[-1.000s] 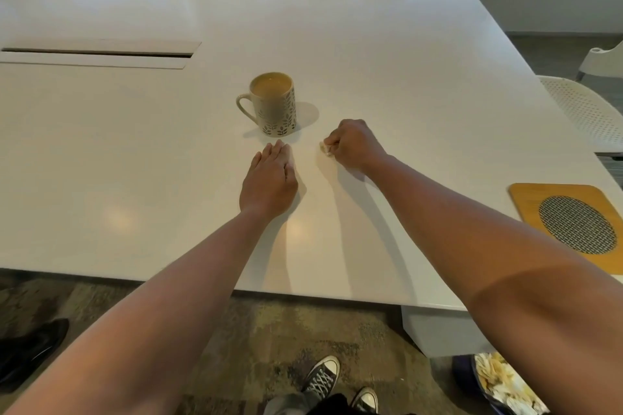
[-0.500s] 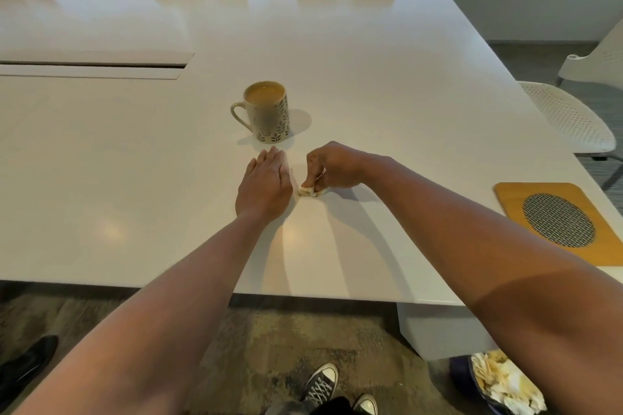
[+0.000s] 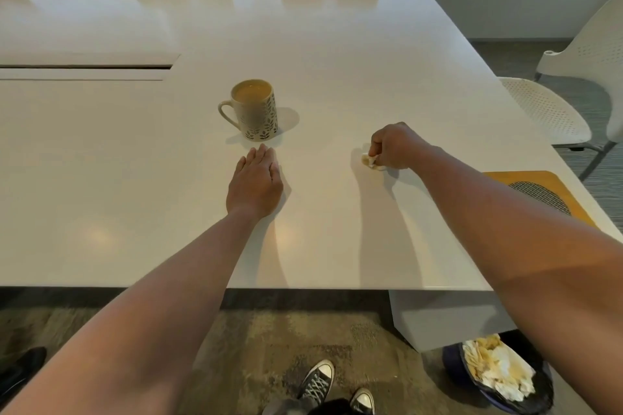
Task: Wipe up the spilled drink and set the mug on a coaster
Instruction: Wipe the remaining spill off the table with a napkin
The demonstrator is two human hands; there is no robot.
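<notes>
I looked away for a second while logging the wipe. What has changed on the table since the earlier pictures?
The right hand, gripping the crumpled tissue, swept from just beside the left hand out to the right, toward the coaster. Nothing was picked up or released. The left hand stayed flat on the table below the mug, which did not move.

head cam | worn, looks forward-down | close over table (image 3: 337,54) near edge
</notes>
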